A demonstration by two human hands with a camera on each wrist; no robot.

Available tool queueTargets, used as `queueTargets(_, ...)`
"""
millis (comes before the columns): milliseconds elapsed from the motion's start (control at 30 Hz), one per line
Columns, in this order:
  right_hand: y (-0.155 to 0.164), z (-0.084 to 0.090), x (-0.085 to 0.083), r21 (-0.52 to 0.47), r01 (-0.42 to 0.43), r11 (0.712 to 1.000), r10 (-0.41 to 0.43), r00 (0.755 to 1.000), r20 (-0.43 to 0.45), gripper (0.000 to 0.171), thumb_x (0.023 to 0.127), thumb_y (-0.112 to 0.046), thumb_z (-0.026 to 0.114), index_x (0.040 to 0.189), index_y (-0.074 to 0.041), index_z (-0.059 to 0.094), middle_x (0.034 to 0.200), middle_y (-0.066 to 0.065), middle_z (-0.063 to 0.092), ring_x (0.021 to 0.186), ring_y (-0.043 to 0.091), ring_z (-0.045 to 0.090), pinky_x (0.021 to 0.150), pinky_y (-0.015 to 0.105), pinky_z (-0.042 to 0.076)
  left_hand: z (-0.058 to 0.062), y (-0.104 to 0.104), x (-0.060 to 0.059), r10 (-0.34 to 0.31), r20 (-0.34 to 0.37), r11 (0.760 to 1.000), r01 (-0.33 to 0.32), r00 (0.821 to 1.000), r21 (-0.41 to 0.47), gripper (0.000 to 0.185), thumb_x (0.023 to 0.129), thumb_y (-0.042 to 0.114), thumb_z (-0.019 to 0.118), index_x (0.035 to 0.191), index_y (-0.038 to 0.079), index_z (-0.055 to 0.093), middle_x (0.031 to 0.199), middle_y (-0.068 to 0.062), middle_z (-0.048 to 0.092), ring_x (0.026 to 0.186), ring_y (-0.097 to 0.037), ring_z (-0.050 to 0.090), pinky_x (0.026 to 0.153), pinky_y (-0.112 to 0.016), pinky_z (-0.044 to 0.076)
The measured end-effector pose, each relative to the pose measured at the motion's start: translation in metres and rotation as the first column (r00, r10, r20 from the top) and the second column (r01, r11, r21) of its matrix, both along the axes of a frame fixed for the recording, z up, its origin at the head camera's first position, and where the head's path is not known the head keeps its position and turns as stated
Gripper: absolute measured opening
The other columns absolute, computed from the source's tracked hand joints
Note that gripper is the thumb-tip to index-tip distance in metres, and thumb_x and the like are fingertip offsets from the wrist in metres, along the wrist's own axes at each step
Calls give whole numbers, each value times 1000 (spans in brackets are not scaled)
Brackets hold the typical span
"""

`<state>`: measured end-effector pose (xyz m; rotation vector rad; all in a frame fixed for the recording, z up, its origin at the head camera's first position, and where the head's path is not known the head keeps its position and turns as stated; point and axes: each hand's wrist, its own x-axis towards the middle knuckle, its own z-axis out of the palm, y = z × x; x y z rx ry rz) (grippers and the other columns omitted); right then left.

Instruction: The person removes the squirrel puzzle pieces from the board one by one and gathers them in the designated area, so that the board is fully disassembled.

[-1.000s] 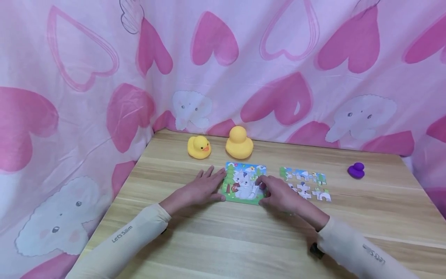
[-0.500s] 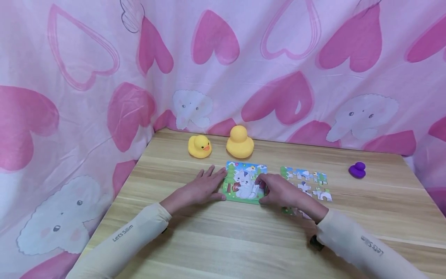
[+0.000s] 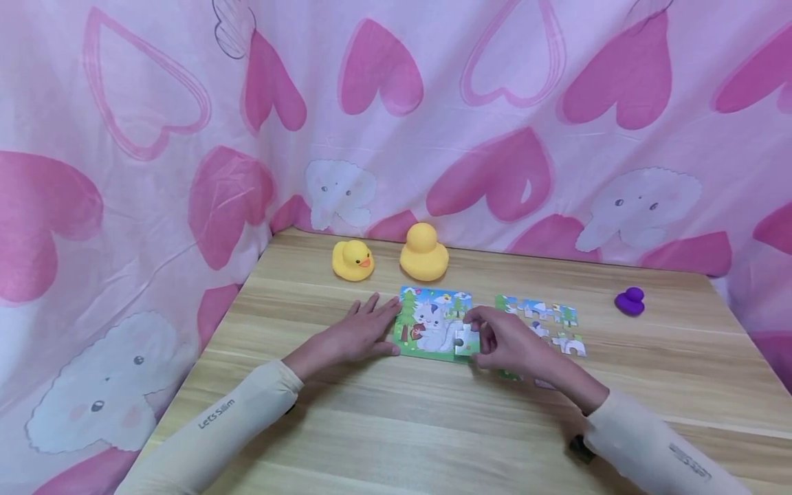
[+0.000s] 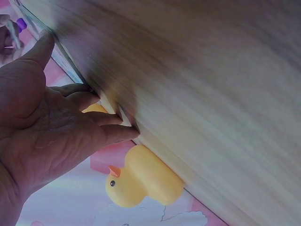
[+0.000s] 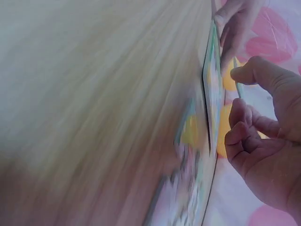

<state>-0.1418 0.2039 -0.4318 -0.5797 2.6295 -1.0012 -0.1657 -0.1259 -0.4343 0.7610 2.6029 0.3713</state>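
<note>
Two hands work at the middle of the counter (image 3: 396, 426), and we see a small picture puzzle (image 3: 432, 323) lying flat between them. Our left hand (image 3: 357, 335) rests palm down with straight, relaxed fingers (image 4: 101, 117) spread on the wood, their tips touching the puzzle's left edge. Our right hand (image 3: 509, 344) sits at the puzzle's near right corner, its fingers (image 5: 244, 125) curled and pinching one puzzle piece (image 3: 465, 340), which is lifted so that its pale grey back faces us, just above that corner. In the right wrist view the thumb and curled fingers close on the thin piece beside the puzzle's edge, though the view is blurred.

Just right of the right hand lie loose pieces (image 3: 544, 317) in a small group, some partly hidden behind the hand. At the far edge of the counter stand a small yellow duck (image 3: 353, 260) on the left and a larger yellow duck (image 3: 423, 254) beside it, both just beyond the puzzle. Far to the right sits a purple toy (image 3: 630, 302), well apart from the pieces. A pink heart cloth (image 3: 396, 117) hangs behind and at both sides.
</note>
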Motion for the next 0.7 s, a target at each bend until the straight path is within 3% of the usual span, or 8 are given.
queueTargets(333,61,10,25,12,6,1000,-3,981,-194,60,81,-2,86,135,-9,61,104,-1,63,77,6,60,61,21,53,-1,0,0,-1,-3,1000,1,1000,5,90,103,58,59,172,18,15,180,0,9,167,-39,1,133,-67,6)
queueTargets(700,128,3,50,103,91,991,-61,962,-265,64,77,-2,90,135,-7,62,104,0,64,77,0,57,60,20,51,-1,1,-1,5,1,1000,-5,1000,7,90,103,56,59,172,18,15,181,-1,9,167,-39,0,133,-67,5)
